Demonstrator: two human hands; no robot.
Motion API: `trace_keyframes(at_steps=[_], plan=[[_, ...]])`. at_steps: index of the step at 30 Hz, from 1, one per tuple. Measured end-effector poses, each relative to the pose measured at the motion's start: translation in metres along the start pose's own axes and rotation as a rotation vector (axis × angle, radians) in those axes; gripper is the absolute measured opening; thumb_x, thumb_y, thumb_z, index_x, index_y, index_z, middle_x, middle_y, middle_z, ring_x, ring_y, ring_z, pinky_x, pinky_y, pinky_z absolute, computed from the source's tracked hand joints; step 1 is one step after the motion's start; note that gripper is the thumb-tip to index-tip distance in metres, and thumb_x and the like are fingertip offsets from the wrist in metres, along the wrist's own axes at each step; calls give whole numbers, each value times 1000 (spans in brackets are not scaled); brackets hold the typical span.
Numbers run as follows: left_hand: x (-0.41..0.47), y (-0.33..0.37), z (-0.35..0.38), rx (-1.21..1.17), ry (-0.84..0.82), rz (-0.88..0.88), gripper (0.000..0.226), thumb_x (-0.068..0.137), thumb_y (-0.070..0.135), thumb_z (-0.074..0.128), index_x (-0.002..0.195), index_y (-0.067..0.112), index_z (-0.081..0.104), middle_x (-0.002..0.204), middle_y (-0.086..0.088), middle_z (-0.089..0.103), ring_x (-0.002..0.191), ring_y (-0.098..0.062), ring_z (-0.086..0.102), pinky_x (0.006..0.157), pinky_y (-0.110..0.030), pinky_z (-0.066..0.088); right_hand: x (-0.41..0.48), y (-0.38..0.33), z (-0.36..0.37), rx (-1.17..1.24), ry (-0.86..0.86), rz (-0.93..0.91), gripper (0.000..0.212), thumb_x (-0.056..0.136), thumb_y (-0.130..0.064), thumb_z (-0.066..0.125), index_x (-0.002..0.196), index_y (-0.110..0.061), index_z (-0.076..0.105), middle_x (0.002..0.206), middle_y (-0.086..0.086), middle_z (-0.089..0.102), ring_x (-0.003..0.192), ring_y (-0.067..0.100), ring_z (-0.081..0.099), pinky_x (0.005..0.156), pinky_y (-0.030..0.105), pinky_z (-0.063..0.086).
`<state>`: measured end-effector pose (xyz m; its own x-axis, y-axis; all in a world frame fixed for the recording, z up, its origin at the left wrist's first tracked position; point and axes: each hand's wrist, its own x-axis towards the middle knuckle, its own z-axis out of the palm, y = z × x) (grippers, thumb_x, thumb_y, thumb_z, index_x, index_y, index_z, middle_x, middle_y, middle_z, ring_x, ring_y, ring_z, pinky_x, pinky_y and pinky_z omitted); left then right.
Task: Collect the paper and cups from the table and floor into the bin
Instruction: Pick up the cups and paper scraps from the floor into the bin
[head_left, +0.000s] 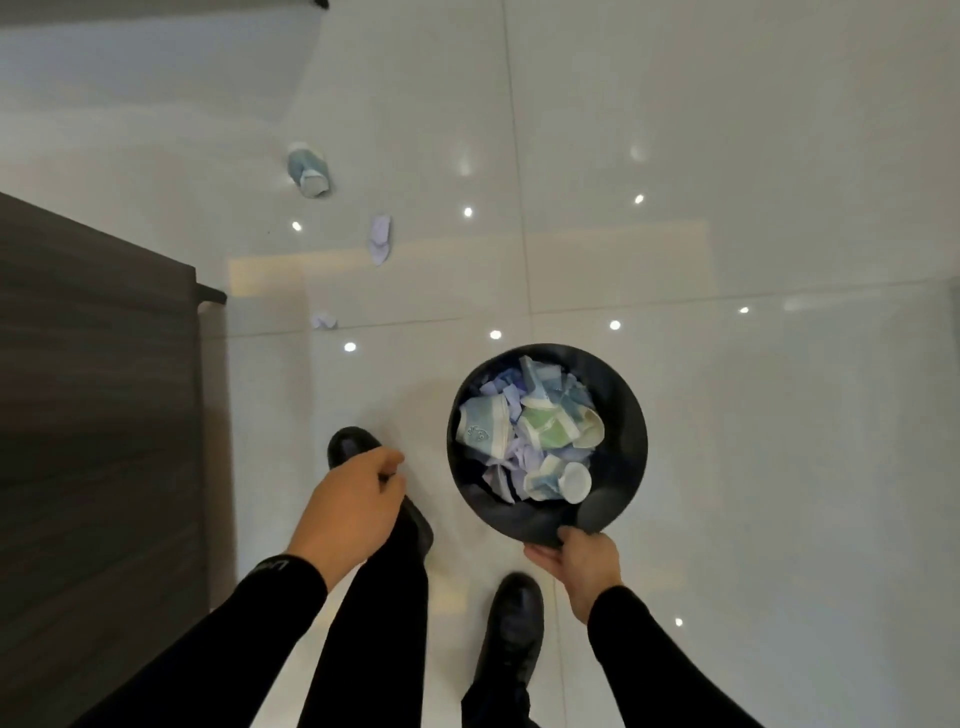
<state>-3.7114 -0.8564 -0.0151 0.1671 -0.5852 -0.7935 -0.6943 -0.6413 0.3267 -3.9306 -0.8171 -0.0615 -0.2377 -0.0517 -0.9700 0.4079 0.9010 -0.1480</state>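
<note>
A round black bin (631, 415) hangs over the white floor, with several crushed paper cups and crumpled papers inside. My right hand (576, 564) grips its near rim. My left hand (353, 499) hovers to the left of the bin, fingers curled loosely, and I see nothing in it. On the floor ahead lie a blue paper cup (309, 171) on its side, a crumpled white paper (380, 239) and a smaller paper scrap (323, 320).
A dark wooden table (93, 389) fills the left side, its corner near the small scrap. My black shoes (511, 634) and trouser legs stand on the glossy white tiled floor (727, 234), which reflects ceiling lights.
</note>
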Motion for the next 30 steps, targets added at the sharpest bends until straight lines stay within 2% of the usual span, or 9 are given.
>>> trace_keyframes(at_steps=[5, 10, 14, 18, 20, 23, 25, 27, 30], plan=[[26, 33, -60, -113, 53, 29, 33, 92, 21, 46, 124, 19, 54, 125, -1, 60, 107, -18, 58, 95, -28, 43, -35, -75, 43, -57, -11, -100, 21, 88, 10, 33, 80, 10, 53, 73, 24, 64, 53, 30, 68, 41, 25, 56], [46, 72, -151, -179, 123, 97, 31, 91, 22, 47, 121, 20, 56, 122, 1, 61, 101, -17, 58, 90, -27, 43, -83, -170, 104, -27, -90, -193, 21, 92, 7, 30, 104, 11, 47, 82, 28, 62, 67, 34, 63, 48, 34, 58], [70, 88, -214, -150, 171, 95, 31, 91, 21, 46, 120, 18, 57, 123, -2, 62, 106, -21, 58, 85, -25, 40, -104, -240, 153, -29, -119, -303, 24, 93, 4, 30, 111, 11, 44, 89, 30, 60, 53, 30, 68, 53, 35, 57], [95, 98, -247, -161, 194, 45, 32, 91, 22, 46, 121, 16, 57, 124, -4, 62, 109, -22, 58, 91, -28, 42, -98, -306, 200, -60, -161, -341, 36, 94, 2, 29, 127, 16, 37, 103, 32, 55, 42, 23, 67, 43, 28, 58], [111, 105, -256, -183, 204, 13, 32, 91, 21, 46, 120, 16, 58, 123, -5, 62, 109, -23, 58, 92, -29, 42, -88, -333, 225, -100, -197, -333, 39, 94, 2, 28, 130, 15, 36, 99, 29, 59, 41, 22, 67, 43, 27, 57], [139, 115, -263, -204, 219, -48, 31, 90, 20, 47, 118, 16, 59, 122, -6, 63, 108, -23, 58, 92, -29, 42, -67, -365, 256, -161, -225, -299, 38, 94, 2, 30, 130, 15, 37, 70, 21, 70, 39, 20, 66, 40, 24, 55], [157, 119, -264, -225, 223, -101, 31, 90, 20, 46, 118, 16, 59, 123, -6, 63, 109, -24, 58, 94, -29, 42, -48, -383, 274, -209, -227, -283, 35, 95, 3, 30, 127, 14, 38, 84, 25, 67, 38, 21, 66, 39, 25, 55], [171, 124, -262, -238, 207, -152, 31, 90, 19, 46, 118, 14, 59, 123, -8, 63, 109, -24, 57, 95, -30, 42, -32, -399, 286, -270, -217, -267, 27, 95, 3, 31, 117, 11, 43, 100, 29, 57, 42, 25, 66, 48, 28, 59], [186, 129, -259, -222, 187, -193, 31, 91, 20, 46, 118, 15, 59, 122, -7, 64, 109, -23, 58, 92, -27, 40, -16, -417, 296, -362, -197, -215, 20, 95, 2, 33, 84, 9, 48, 100, 28, 56, 65, 32, 63, 83, 39, 53]])
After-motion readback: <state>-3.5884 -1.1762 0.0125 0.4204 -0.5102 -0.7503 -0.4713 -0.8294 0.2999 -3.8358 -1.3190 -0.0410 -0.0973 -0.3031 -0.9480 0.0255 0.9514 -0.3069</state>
